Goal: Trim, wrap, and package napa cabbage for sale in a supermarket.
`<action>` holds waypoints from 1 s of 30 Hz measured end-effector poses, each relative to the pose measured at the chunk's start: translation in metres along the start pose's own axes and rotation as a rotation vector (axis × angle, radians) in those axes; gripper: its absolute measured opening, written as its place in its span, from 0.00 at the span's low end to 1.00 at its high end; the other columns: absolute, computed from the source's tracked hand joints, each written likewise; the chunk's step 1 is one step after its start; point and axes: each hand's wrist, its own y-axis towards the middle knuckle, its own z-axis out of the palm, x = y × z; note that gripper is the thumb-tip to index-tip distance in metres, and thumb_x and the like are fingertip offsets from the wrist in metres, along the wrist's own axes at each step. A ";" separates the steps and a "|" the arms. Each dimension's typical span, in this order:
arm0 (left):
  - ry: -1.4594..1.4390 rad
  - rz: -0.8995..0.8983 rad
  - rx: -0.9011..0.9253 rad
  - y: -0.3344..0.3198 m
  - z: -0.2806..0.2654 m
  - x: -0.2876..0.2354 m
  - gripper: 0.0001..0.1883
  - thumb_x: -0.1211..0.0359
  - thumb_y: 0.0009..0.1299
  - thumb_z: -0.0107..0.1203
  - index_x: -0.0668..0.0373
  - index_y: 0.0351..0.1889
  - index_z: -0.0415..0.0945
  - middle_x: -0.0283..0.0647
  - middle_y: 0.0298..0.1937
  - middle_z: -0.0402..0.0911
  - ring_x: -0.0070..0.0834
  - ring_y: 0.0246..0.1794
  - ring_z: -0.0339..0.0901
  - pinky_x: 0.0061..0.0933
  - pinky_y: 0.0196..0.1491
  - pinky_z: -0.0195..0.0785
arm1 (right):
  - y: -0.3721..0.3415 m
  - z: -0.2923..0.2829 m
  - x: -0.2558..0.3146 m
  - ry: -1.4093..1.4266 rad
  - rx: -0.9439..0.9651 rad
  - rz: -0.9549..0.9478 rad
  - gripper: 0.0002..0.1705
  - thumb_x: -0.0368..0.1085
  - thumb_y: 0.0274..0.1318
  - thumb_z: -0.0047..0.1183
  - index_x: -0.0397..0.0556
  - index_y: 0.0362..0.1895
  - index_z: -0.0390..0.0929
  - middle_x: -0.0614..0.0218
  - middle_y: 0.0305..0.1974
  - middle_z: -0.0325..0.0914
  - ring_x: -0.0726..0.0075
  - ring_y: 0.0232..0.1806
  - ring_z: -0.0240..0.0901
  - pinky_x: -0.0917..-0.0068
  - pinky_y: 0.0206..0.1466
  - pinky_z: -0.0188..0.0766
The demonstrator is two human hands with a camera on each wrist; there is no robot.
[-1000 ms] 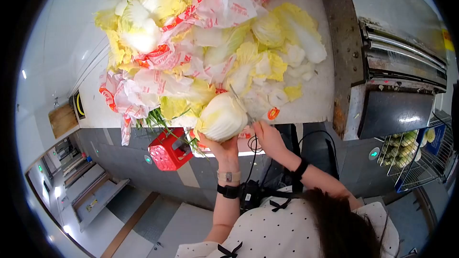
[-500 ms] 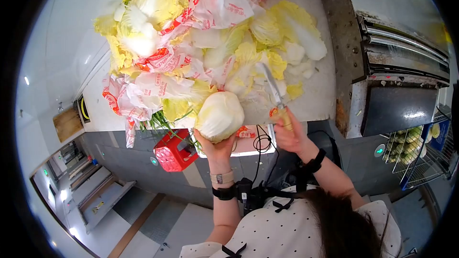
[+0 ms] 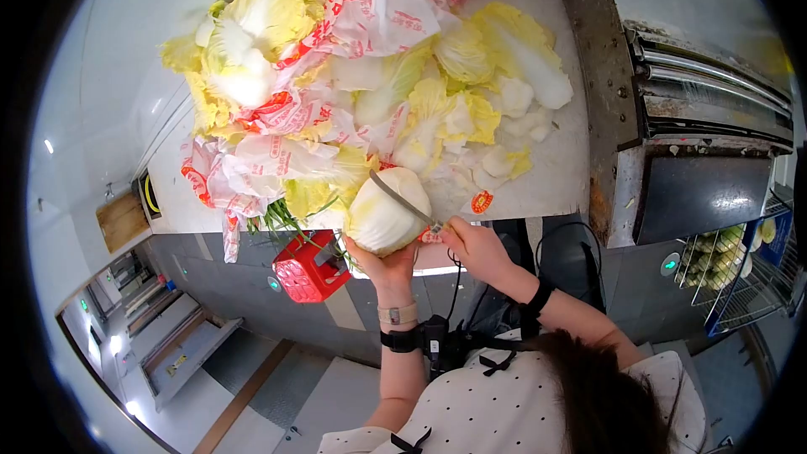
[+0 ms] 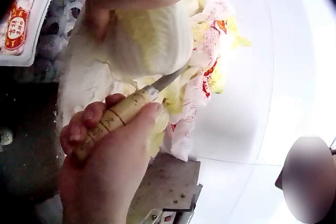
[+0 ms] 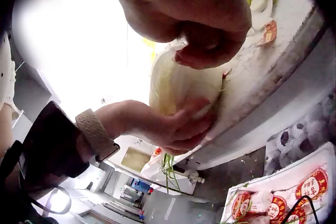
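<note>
A trimmed pale cabbage (image 3: 382,223) is at the table's front edge, with the left hand (image 3: 387,267) cupped under its near side. In the right wrist view the left hand (image 5: 181,127) has its fingers spread against the cabbage (image 5: 181,85). The right hand (image 3: 479,248) grips a knife, its blade (image 3: 399,199) lying across the cabbage's upper right side. In the left wrist view the right hand (image 4: 110,153) curls round the wooden handle (image 4: 113,116), the blade (image 4: 170,78) beside the cabbage (image 4: 152,40). The right hand (image 5: 194,19) hides most of the handle in the right wrist view.
Loose cabbage leaves (image 3: 530,55) and printed plastic bags (image 3: 382,13) cover much of the table (image 3: 555,181). Green stalks (image 3: 282,216) lie at its edge, above a red crate (image 3: 309,269). A metal machine (image 3: 702,193) stands on the right, near a wire rack (image 3: 740,286).
The knife, held out to the right of the cabbage half a second ago, has swung back left onto it with the right hand. The left hand keeps its hold on the cabbage.
</note>
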 end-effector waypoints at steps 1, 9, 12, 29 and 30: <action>-0.001 0.013 0.000 0.000 0.000 0.002 0.35 0.37 0.62 0.35 0.45 0.62 0.57 0.38 0.64 0.58 0.44 0.64 0.55 0.59 0.58 0.53 | 0.000 -0.001 0.002 -0.025 -0.008 -0.001 0.16 0.46 0.60 0.40 0.45 0.30 0.64 0.51 0.19 0.69 0.44 0.25 0.69 0.57 0.25 0.62; -0.039 0.053 0.006 0.000 0.000 0.008 0.36 0.38 0.61 0.36 0.48 0.63 0.56 0.41 0.64 0.58 0.45 0.64 0.56 0.58 0.59 0.53 | 0.005 0.002 0.008 -0.128 -0.069 0.004 0.17 0.46 0.60 0.41 0.45 0.29 0.65 0.50 0.18 0.69 0.43 0.24 0.69 0.55 0.24 0.61; -0.026 0.027 -0.024 -0.001 0.001 0.005 0.36 0.38 0.61 0.36 0.48 0.63 0.57 0.41 0.64 0.59 0.45 0.63 0.56 0.58 0.59 0.52 | 0.017 0.004 0.003 -0.114 -0.067 -0.001 0.18 0.46 0.60 0.41 0.45 0.28 0.65 0.50 0.18 0.68 0.43 0.24 0.68 0.55 0.24 0.61; 0.020 0.053 -0.014 -0.001 0.004 0.006 0.33 0.40 0.61 0.40 0.48 0.60 0.61 0.37 0.61 0.63 0.39 0.61 0.60 0.52 0.59 0.55 | -0.004 0.008 -0.014 -0.159 -0.123 -0.020 0.18 0.48 0.59 0.43 0.45 0.28 0.65 0.53 0.16 0.69 0.47 0.20 0.69 0.58 0.21 0.65; 0.015 0.048 -0.010 0.000 0.001 0.006 0.33 0.40 0.61 0.40 0.48 0.60 0.61 0.37 0.61 0.63 0.39 0.61 0.60 0.52 0.59 0.55 | -0.005 0.008 -0.014 -0.134 -0.115 -0.010 0.18 0.48 0.59 0.43 0.45 0.28 0.65 0.52 0.16 0.69 0.46 0.20 0.70 0.58 0.21 0.65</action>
